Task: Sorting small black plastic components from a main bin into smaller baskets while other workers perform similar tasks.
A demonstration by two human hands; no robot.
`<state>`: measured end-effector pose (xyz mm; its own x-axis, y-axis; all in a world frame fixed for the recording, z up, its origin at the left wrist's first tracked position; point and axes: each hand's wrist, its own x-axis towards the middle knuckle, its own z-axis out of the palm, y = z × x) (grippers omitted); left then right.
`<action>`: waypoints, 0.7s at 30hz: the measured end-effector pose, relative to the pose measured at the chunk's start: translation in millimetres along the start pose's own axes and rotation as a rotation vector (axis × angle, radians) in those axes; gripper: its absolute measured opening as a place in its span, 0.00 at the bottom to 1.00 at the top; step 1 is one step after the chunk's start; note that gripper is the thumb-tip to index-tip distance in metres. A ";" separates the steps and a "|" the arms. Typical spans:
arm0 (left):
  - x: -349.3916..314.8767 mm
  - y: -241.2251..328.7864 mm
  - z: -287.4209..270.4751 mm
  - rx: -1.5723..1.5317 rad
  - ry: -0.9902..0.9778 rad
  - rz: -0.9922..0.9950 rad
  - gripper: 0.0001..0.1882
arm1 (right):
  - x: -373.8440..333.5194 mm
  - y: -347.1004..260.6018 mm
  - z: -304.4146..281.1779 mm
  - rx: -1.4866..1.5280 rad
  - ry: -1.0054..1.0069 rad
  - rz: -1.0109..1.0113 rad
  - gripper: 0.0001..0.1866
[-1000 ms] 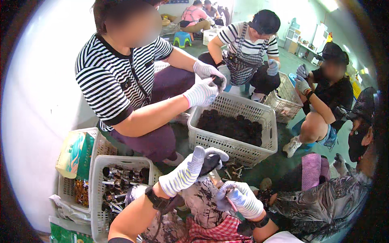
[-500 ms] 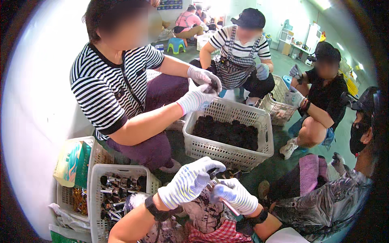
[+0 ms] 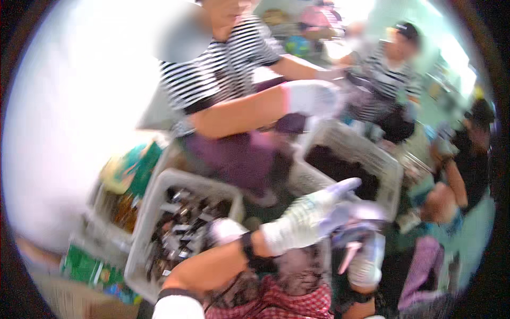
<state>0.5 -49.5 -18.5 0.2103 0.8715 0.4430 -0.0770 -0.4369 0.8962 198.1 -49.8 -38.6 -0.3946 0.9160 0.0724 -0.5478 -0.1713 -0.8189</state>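
My left hand (image 3: 305, 215), in a pale striped knit glove, reaches toward the near side of a grey crate (image 3: 390, 204) of dark lumps. Its fingers look stretched out and apart, with nothing visible in them, though blurred. Just right of it, my right hand (image 3: 367, 260), gloved alike, is closed around a slim tool (image 3: 349, 257) with a pinkish handle; its working end is smeared by motion. To the left of my left forearm stands a pale crate (image 3: 141, 255) of loose shiny metal and dark pieces (image 3: 183, 231).
A person in a striped shirt (image 3: 194, 85) sits across from me, their gloved hand (image 3: 313, 98) beyond the grey crate. Other people sit at the right. A green and yellow box (image 3: 133, 170) rests on another crate at the left. Red checked cloth (image 3: 265, 303) covers my lap.
The view has swung left and blurred. My hands have come apart from their close grip; the left now stretches forward, and the dark piece seen between its fingers is no longer visible.
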 end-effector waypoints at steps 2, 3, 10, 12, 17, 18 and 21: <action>3.7 6.8 4.6 0.158 0.051 -0.001 0.23 | 4.4 -0.3 3.3 -0.320 0.199 -0.369 0.11; 4.6 41.0 2.7 -0.102 -0.072 -0.410 0.19 | 1.2 -4.2 -1.1 -0.573 0.197 -0.564 0.18; -48.2 14.5 27.6 0.168 0.133 0.257 0.12 | -16.2 13.5 39.0 -0.392 -0.180 -0.341 0.26; -65.2 40.8 5.3 0.202 0.121 0.096 0.12 | -17.7 24.6 66.3 -0.584 -0.178 -0.352 0.27; -158.1 24.3 -38.0 -0.505 0.593 -0.040 0.09 | -4.8 44.3 57.8 -0.735 -0.197 -0.293 0.27; -175.7 86.8 -56.0 -0.274 0.681 -0.075 0.06 | 1.6 42.7 47.4 -0.767 -0.181 -0.299 0.27; -239.8 68.3 -77.0 -0.194 1.182 -0.261 0.11 | 7.6 31.1 34.5 -0.803 -0.156 -0.329 0.28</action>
<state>-130.2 -271.2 -61.6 -0.7650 0.6376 -0.0910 -0.3303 -0.2670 0.9053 152.6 -60.7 -43.9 -0.4366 0.8038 0.4042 0.0091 0.4532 -0.8914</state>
